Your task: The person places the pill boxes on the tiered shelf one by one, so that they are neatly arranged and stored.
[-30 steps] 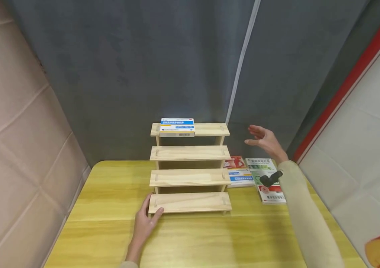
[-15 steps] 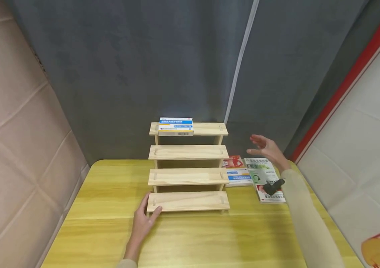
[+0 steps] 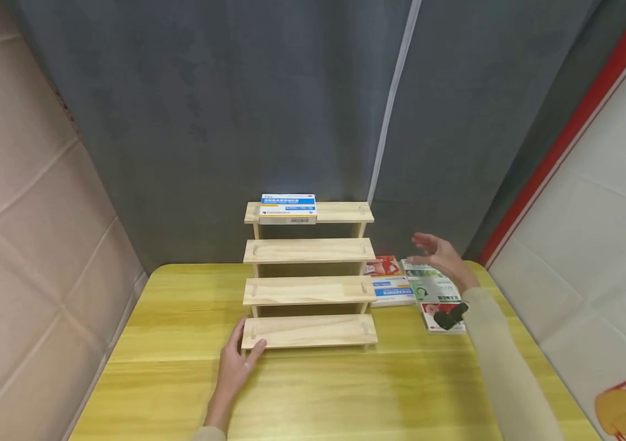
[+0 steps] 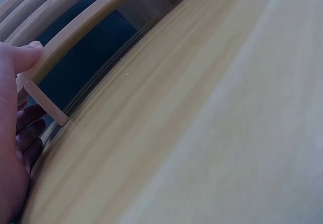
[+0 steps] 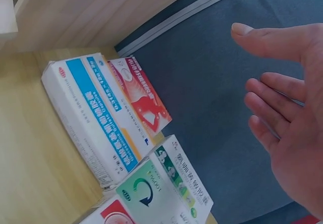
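Observation:
A pale wooden stepped display rack (image 3: 310,291) stands on the table. My left hand (image 3: 234,362) grips the left end of its lowest step, the thumb over the front edge and the other fingers round the side, as the left wrist view also shows beside the rack's leg (image 4: 46,102). On the top step lies a white and blue medicine box (image 3: 288,209). My right hand (image 3: 441,258) is raised over the boxes right of the rack, thumb and fingers apart, holding nothing. Below it are a green and white medicine box (image 5: 164,183) and another white and blue medicine box (image 5: 98,118).
A red medicine box (image 5: 141,95) lies behind the white and blue one, close to the rack's right side. Another red and white box (image 3: 438,313) lies nearer the front. A grey curtain (image 3: 208,135) hangs behind the table (image 3: 181,343), with light walls at both sides.
My right hand has come down toward the boxes, its fingers still apart. My left hand keeps its grip on the rack, and the head view has shifted slightly.

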Demonstrator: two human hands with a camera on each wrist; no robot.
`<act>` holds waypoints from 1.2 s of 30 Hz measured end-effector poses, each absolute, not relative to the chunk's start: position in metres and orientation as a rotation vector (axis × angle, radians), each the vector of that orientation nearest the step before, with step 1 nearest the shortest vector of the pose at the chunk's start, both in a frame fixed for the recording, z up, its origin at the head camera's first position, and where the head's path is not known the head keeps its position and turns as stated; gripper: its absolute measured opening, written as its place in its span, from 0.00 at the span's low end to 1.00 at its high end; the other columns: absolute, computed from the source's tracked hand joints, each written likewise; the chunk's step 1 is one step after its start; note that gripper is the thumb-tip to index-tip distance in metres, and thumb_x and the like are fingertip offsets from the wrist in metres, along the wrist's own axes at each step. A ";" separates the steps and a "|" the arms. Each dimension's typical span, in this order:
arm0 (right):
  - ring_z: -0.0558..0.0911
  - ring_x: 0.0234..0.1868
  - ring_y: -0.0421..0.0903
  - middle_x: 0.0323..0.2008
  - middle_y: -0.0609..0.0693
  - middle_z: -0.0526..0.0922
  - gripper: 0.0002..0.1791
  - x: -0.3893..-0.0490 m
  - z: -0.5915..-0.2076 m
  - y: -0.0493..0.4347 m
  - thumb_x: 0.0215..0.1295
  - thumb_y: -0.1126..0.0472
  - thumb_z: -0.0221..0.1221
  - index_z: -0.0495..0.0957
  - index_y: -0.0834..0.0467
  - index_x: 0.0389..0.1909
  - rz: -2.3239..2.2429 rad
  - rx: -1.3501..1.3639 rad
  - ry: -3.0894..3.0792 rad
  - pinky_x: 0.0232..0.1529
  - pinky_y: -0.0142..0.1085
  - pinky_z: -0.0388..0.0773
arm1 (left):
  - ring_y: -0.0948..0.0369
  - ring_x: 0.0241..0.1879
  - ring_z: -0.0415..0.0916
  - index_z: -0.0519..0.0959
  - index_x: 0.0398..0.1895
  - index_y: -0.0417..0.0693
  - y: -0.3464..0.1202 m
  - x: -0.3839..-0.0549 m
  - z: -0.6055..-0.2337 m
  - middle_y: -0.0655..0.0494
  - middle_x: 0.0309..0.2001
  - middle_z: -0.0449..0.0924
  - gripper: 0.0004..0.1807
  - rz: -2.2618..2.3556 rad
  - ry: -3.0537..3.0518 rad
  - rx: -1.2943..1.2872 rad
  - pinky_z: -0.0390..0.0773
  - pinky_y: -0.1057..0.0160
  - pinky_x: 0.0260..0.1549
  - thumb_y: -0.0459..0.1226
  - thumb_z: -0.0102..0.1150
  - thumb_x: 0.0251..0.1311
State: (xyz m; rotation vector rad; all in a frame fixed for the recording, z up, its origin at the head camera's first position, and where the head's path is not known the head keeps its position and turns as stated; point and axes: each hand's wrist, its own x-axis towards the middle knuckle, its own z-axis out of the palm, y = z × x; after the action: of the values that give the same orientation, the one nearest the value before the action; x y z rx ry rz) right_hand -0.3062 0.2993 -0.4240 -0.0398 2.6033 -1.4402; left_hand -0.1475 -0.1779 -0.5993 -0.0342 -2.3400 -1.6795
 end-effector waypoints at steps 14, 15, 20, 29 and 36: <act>0.59 0.76 0.67 0.77 0.64 0.60 0.50 -0.307 -0.445 0.302 0.63 0.52 0.69 0.52 0.61 0.79 -1.348 -0.135 2.610 0.75 0.67 0.58 | 0.44 0.69 0.70 0.61 0.77 0.42 -0.178 -0.149 -0.599 0.39 0.70 0.71 0.42 -1.674 -2.303 -0.050 0.59 0.83 0.65 0.36 0.70 0.61; 0.59 0.76 0.67 0.77 0.65 0.60 0.50 -0.307 -0.446 0.302 0.63 0.52 0.69 0.52 0.62 0.79 -1.350 -0.136 2.608 0.75 0.66 0.58 | 0.44 0.69 0.70 0.61 0.77 0.42 -0.178 -0.149 -0.600 0.39 0.70 0.71 0.42 -1.676 -2.302 -0.049 0.59 0.83 0.65 0.36 0.70 0.61; 0.58 0.77 0.67 0.77 0.64 0.60 0.51 -0.306 -0.454 0.302 0.62 0.51 0.70 0.53 0.62 0.79 -1.351 -0.122 2.592 0.76 0.66 0.57 | 0.44 0.69 0.70 0.62 0.76 0.43 -0.178 -0.150 -0.600 0.39 0.70 0.71 0.43 -1.684 -2.287 -0.042 0.58 0.85 0.64 0.35 0.71 0.59; 0.57 0.77 0.66 0.77 0.65 0.57 0.52 -0.307 -0.468 0.298 0.61 0.49 0.70 0.52 0.61 0.79 -1.227 -0.056 2.589 0.75 0.69 0.56 | 0.45 0.69 0.71 0.62 0.76 0.41 -0.178 -0.149 -0.600 0.40 0.69 0.72 0.42 -1.693 -2.277 -0.065 0.60 0.84 0.64 0.36 0.71 0.60; 0.56 0.77 0.68 0.77 0.69 0.57 0.50 -0.306 -0.480 0.297 0.63 0.55 0.68 0.50 0.65 0.78 -1.183 -0.080 2.593 0.75 0.68 0.55 | 0.43 0.69 0.69 0.61 0.76 0.39 -0.177 -0.149 -0.601 0.39 0.70 0.71 0.42 -1.679 -2.283 -0.067 0.59 0.84 0.65 0.38 0.70 0.62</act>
State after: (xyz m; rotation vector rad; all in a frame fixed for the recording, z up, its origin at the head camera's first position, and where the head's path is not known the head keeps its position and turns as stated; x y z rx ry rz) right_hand -0.3061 0.2969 -0.4804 -0.0799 2.5935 -1.1833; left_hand -0.1486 -0.1773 -0.6011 -0.0665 -2.2835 -1.6793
